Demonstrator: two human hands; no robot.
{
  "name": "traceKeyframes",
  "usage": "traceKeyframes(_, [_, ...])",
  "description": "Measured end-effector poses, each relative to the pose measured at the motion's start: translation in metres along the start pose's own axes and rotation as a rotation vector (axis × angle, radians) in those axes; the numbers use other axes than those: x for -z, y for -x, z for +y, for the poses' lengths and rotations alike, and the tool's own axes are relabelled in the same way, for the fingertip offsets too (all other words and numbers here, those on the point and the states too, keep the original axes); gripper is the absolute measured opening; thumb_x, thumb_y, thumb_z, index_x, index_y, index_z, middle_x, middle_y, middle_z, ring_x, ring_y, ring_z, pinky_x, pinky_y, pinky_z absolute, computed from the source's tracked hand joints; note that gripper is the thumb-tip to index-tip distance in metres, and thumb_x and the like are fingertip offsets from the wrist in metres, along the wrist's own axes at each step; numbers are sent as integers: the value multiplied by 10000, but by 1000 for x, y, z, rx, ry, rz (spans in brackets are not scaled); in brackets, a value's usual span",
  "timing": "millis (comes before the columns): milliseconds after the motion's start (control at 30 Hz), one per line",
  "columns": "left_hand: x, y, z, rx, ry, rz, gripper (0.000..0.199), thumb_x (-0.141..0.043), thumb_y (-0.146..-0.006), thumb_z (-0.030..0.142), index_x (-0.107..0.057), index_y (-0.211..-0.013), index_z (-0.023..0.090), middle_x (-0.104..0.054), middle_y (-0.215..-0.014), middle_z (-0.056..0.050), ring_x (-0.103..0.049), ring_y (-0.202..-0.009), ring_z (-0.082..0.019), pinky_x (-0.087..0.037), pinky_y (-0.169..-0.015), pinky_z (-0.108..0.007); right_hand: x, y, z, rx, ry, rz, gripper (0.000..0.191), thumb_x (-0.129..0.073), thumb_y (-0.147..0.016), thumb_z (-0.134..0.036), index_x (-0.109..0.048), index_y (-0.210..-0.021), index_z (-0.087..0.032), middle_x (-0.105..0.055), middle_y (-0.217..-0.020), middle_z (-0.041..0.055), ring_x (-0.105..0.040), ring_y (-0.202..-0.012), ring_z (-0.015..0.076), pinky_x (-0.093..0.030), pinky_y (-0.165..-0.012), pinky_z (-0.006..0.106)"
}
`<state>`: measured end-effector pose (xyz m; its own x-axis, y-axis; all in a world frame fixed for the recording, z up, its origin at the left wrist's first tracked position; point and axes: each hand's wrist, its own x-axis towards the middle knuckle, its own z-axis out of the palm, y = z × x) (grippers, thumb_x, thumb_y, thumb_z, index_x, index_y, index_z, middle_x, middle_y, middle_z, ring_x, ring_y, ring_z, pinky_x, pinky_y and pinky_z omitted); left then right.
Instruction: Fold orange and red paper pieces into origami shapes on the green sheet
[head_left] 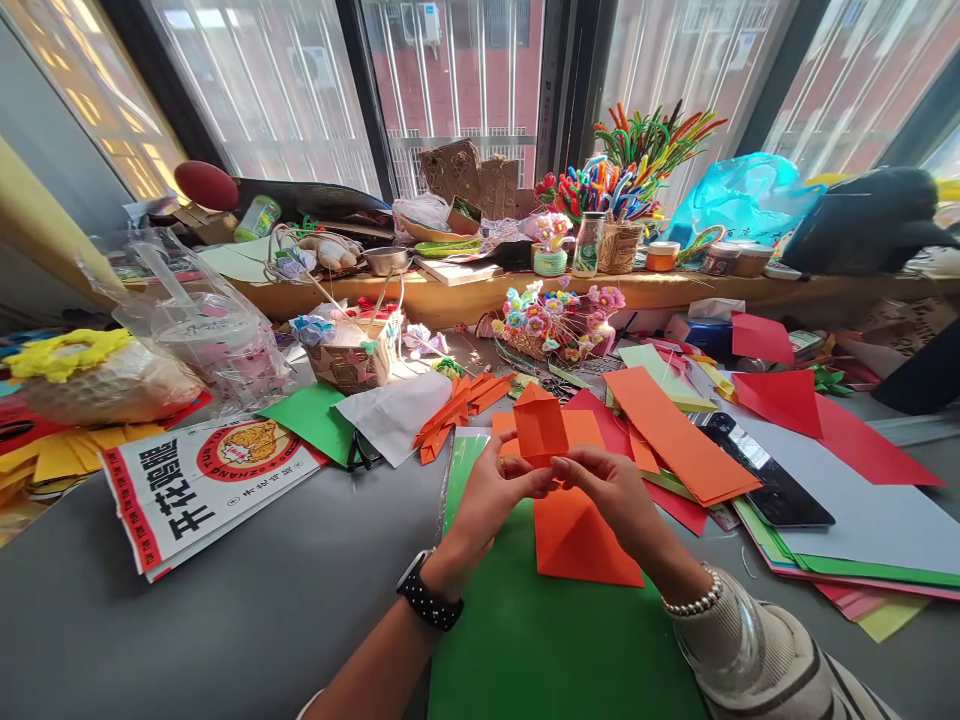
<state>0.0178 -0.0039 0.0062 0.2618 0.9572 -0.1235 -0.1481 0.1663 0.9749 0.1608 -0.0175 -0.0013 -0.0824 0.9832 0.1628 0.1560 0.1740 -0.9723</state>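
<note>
Folded orange paper [541, 425] held above the green sheet [555, 650]

Nearest us, the green sheet lies on the grey table [300, 620]. Over its left edge we note a dotted watch [431, 592] on the left wrist; right of it, a beaded bracelet [697, 595] on the other. On the sheet sits a flat orange piece [581, 550], partly under the hands. Above the sheet's far part, the left hand [491, 490] and right hand [611, 490] pinch the folded paper's lower edge between thumbs and fingers, nearly meeting. Left of the sheet: a printed paper bag [217, 490]. Right of it: a dark phone [772, 470] on stacked paper [892, 530]. Beyond its far left corner we record loose orange strips [457, 405], then a flower basket [352, 355]. Farthest beyond the sheet, pipe cleaners [660, 145] stand on the windowsill [465, 295], before the windows [457, 90].
</note>
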Motion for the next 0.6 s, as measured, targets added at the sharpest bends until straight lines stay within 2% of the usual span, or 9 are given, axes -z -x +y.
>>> traceKeyframes(267, [1, 0, -1, -23, 5, -52, 574, -680, -602, 288, -407, -1081, 131, -612, -650, -21, -620, -657, -180, -472, -663, -311, -1, 2, -3, 10, 8, 41, 253, -512, -746, -371, -569, -621, -158, -522, -625, 7, -508, -617, 123, -427, -587, 233])
traceKeyframes(600, [-1, 1, -2, -43, -16, -42, 496, -675, -604, 294, -419, -1002, 145, -619, -652, -17, -627, -644, -184, -467, -645, -306, -4, 4, -2, 69, 51, 95, 322, -414, -801, -383, -549, -604, -167, -519, -615, 13, -503, -592, 124, -426, -565, 242])
